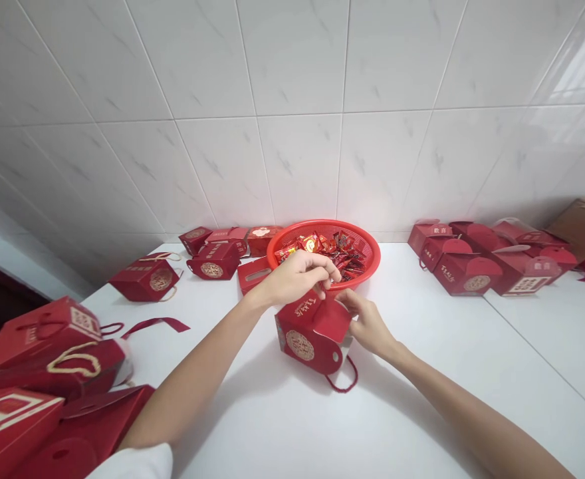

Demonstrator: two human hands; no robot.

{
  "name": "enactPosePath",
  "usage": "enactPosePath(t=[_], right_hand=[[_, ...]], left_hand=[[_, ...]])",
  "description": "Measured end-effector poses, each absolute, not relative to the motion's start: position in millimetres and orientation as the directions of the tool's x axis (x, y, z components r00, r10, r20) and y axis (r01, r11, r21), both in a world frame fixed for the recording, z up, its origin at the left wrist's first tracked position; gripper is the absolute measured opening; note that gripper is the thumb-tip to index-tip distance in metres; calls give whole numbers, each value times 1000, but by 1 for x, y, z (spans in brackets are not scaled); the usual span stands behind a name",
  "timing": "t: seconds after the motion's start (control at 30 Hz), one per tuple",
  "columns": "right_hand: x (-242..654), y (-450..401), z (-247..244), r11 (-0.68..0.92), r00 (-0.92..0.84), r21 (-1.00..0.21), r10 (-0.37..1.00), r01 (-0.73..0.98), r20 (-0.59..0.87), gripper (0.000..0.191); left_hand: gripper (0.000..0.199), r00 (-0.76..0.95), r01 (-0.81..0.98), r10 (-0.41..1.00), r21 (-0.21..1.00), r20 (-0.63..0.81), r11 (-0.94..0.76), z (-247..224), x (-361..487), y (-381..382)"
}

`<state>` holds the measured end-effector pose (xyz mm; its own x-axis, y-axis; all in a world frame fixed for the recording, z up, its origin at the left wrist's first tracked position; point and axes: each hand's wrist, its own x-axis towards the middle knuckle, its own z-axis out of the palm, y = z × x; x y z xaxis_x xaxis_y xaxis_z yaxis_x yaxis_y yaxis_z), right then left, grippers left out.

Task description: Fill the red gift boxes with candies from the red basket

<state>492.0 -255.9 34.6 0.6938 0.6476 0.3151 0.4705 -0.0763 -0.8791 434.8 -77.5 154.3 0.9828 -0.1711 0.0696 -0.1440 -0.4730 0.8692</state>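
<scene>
A red gift box (305,336) with a round gold emblem sits on the white table in front of me, tilted slightly, a dark red cord loop hanging at its lower right. Over its top, my left hand (302,275) has its fingers curled together; what they hold, if anything, is too small to name. My right hand (367,320) grips the box's upper right side, fingers bent at the top edge. Just behind the box stands a red mesh basket (373,266) of wrapped candies (340,256).
Several red boxes (33,332) with cords lie at the left, others (215,259) at the back left. More boxes (467,273) are grouped at the back right, near a cardboard box (584,226). A red ribbon (165,322) lies left of centre. A tiled wall rises behind.
</scene>
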Motion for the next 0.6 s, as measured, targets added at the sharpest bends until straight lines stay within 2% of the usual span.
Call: enactPosePath(t=[0.07, 0.13, 0.2, 0.27, 0.4, 0.5, 0.6], right_hand=[[491, -259, 43, -138, 722, -867, 623, 479, 300, 13], [490, -265, 54, -218, 738, -832, 608, 510, 293, 15], [491, -271, 65, -300, 750, -786, 595, 540, 288, 15], [492, -277, 74, -361, 755, -747, 594, 558, 277, 12], [499, -287, 85, -403, 754, -722, 609, 562, 247, 19], [508, -294, 85, -360, 712, -735, 663, 574, 231, 20], [515, -300, 80, -295, 650, -758, 729, 582, 215, 13]], left_hand=[[25, 982, -170, -175, 749, 73, -641, 160, 428, -86], [36, 983, -169, -177, 563, 41, -809, 165, 421, -96], [44, 981, -172, -195, 401, -18, -900, 166, 415, -106], [39, 972, -189, -221, 305, -76, -934, 166, 414, -113], [12, 948, -215, -262, 241, -182, -946, 167, 423, -115], [18, 939, -217, -269, 238, -213, -947, 168, 435, -108], [24, 926, -216, -294, 306, -235, -927, 161, 446, -94]])
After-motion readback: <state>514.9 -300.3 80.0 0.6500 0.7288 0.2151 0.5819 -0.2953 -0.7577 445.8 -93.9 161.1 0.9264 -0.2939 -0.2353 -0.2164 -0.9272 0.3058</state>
